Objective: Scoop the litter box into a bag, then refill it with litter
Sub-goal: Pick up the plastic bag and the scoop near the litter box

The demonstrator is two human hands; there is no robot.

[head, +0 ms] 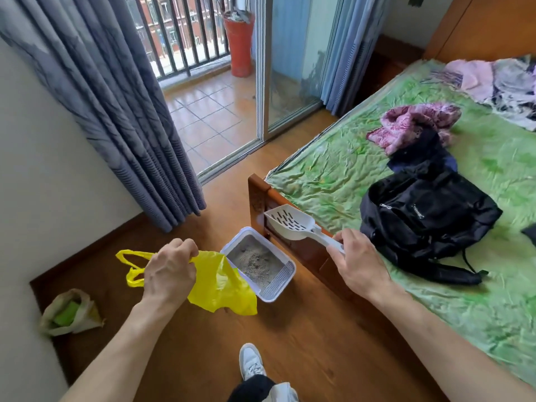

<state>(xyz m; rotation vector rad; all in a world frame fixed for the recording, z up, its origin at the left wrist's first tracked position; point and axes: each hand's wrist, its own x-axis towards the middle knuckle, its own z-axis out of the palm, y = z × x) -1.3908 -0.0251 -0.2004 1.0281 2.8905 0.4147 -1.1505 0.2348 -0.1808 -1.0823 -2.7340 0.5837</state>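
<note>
Down by our feet we see a white shoe (251, 361) on the wooden floor (304, 343), and to the left, against the wall, a crumpled pale sack (71, 311) lies open with something green inside. Our left hand (169, 272) is clenched around the top of a yellow plastic bag (220, 282), which hangs limp and covers the near left corner of the litter box (285, 278). The box, white and rectangular, sits on the floor just beside the bed's wooden footboard (290, 242); it holds grey litter with a few lumps. Our right hand (358, 258) grasps the handle of a white slotted scoop (290, 223), held above the box and in front of the footboard, its bowl showing nothing in it. Farther right, a black backpack (426, 219) and rumpled clothes (412, 124) lie on the green bedsheet (333, 175). Beyond, grey curtains (116, 111) frame an open sliding door (293, 62) to a tiled balcony with a red pot (239, 39).
</note>
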